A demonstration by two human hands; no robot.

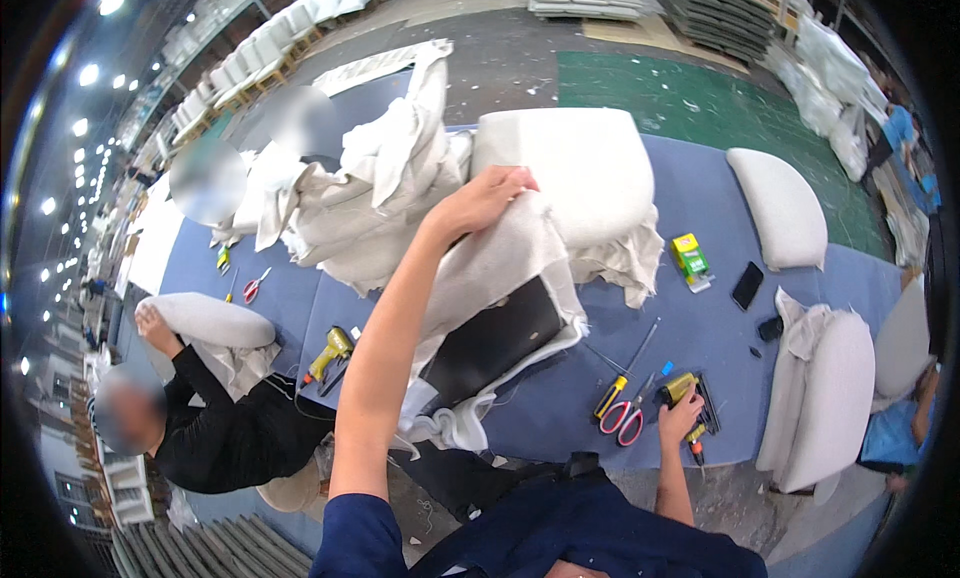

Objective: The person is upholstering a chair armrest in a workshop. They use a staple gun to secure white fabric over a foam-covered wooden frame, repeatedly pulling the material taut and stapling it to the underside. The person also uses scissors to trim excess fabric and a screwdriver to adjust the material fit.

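My left hand (pixel 488 200) is closed on the upper edge of an off-white fabric cover (pixel 490 263), which is wrapped partly over a chair part with a black underside (pixel 500 333). At the table's near right, my right hand (pixel 682 416) has its fingers around a yellow-green staple gun (pixel 678 388) lying on the blue table. Just left of it lie scissors with red-and-white handles (pixel 625 418) and a yellow-handled screwdriver (pixel 612 393). Behind the chair part rests a padded off-white cushion (pixel 570 168) with loose fabric under its front edge.
A green-yellow box (pixel 690 258) and a phone (pixel 747 286) lie on the blue table (pixel 700 328). Covered pads (pixel 780 208) stand at the right. Fabric is heaped (pixel 370 188) at the far left. A co-worker in black (pixel 235 428) handles another pad (pixel 205 320); a second staple gun (pixel 325 356) lies nearby.
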